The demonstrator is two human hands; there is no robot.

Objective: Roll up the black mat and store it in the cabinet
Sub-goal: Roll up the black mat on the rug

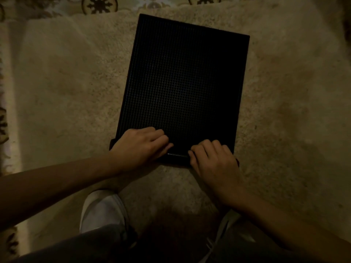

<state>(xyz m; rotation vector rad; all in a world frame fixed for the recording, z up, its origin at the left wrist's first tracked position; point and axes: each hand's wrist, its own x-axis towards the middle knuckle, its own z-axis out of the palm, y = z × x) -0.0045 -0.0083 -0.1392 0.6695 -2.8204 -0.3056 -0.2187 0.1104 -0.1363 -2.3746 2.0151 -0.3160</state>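
The black mat [185,80], with a fine grid texture, lies flat on a beige shaggy rug [66,92], its long side running away from me. Its near edge is curled up into a thin first turn under my hands. My left hand [138,147] grips the near left part of that edge, fingers curled over it. My right hand [212,160] grips the near right part the same way. A short strip of the curled edge shows between the two hands. No cabinet is in view.
My white shoe [102,211] and dark trouser legs are at the bottom of the view, close to the mat's near edge. A patterned carpet [98,4] borders the rug at the top and left. The scene is dimly lit.
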